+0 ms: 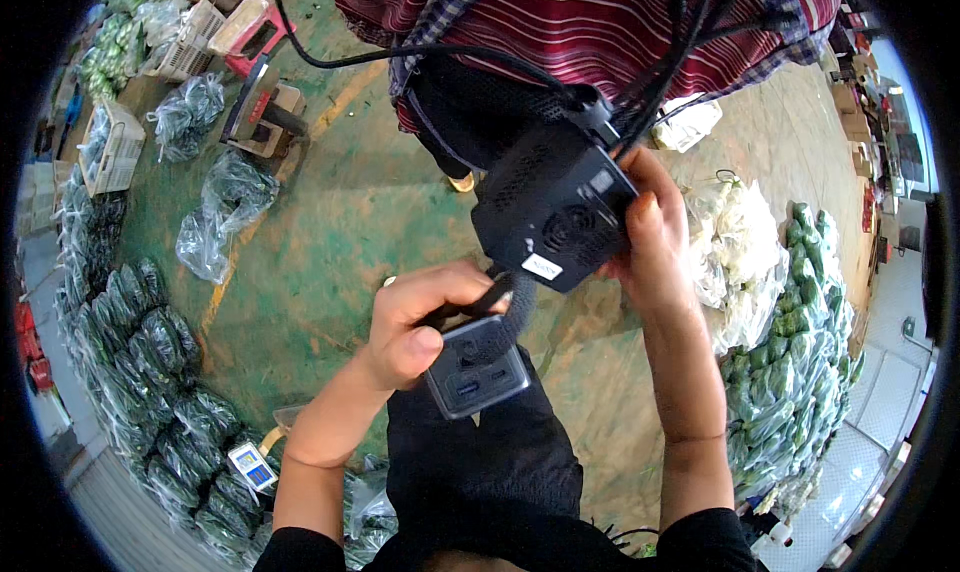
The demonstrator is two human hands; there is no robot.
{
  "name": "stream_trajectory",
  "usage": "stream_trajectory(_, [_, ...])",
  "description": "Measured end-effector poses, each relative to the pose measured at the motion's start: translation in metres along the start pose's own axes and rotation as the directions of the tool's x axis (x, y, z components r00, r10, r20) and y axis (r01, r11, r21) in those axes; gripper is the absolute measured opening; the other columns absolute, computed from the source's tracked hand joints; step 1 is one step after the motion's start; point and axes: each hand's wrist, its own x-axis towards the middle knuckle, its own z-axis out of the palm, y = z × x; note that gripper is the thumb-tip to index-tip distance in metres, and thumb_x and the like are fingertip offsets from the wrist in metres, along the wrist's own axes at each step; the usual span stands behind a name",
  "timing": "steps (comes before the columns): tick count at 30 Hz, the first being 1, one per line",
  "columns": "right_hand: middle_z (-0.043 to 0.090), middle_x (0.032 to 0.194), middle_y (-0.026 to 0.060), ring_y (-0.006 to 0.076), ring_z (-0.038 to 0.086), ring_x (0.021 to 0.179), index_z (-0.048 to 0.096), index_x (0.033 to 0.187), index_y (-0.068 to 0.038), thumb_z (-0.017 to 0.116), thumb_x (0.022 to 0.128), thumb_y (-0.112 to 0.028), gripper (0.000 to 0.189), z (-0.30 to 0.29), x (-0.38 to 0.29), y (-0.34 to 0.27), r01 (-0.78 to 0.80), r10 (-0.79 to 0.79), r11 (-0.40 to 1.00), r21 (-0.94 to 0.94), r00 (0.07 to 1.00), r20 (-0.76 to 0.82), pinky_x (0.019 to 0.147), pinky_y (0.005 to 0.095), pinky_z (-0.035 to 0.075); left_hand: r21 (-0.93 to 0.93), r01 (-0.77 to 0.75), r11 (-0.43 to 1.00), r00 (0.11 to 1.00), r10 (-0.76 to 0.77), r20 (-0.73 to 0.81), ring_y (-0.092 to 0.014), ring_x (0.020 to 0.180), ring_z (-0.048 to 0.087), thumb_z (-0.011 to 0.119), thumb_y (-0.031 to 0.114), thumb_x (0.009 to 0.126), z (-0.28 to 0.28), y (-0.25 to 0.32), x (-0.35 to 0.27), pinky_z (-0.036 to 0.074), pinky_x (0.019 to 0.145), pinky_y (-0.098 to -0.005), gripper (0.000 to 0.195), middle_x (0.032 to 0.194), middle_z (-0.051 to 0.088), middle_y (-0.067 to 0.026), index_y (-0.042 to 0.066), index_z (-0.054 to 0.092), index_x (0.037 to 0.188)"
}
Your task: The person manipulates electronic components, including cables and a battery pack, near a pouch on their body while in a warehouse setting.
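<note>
My right hand [656,234] grips the right edge of a black electronic box [559,204]. The box has perforated vents, a round grille and a white label bearing writing. Black cables [667,69] join its upper end. Below it, my left hand [427,317] is closed on a dark power bank [480,392] with ports on its face, thumb along its upper left edge. A black strap [517,309] runs between the power bank and the box; how it is fastened is hidden. The box sits against a black pouch [465,114] on another person in striped red clothing [570,16].
Bagged green vegetables [150,347] lie in rows at left, and more bagged vegetables [787,347] are piled at right beside white bags [735,249]. A platform scale [262,114], a pink stool [251,35] and a plastic crate [112,148] stand at upper left on the green floor [330,219].
</note>
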Motion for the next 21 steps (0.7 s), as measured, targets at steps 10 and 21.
stream_trajectory(10, [0.052, 0.133, 0.013, 0.0302, 0.055, 0.115, 0.044, 0.135, -0.008, 0.052, 0.087, -0.064, 0.074, -0.046, 0.016, 0.034, 0.127, -0.411, 0.676, 0.726, 0.882, 0.229, 0.103, 0.0448, 0.043, -0.22, 0.391, 0.894, 0.913, -0.406, -0.027, -0.023, 0.086, 0.067, 0.036, 0.067, 0.09, -0.001, -0.007, -0.043, 0.051, 0.082, -0.0314, 0.088, 0.093, 0.068, -0.0202, -0.011, 0.047, 0.128])
stream_trajectory(21, [0.048, 0.1, 0.0006, 0.0087, 0.034, 0.051, 0.06, 0.123, -0.016, 0.045, 0.098, -0.023, 0.029, 0.004, 0.033, 0.048, -0.283, -0.515, 0.335, 0.899, 0.743, 0.427, 0.048, 0.0221, 0.028, -0.323, 0.401, 0.857, 0.916, -0.373, 0.148, -0.018, 0.095, 0.059, 0.05, 0.043, 0.094, 0.008, -0.012, -0.054, 0.043, 0.089, -0.0297, 0.059, 0.104, 0.063, -0.0158, -0.002, 0.043, 0.13])
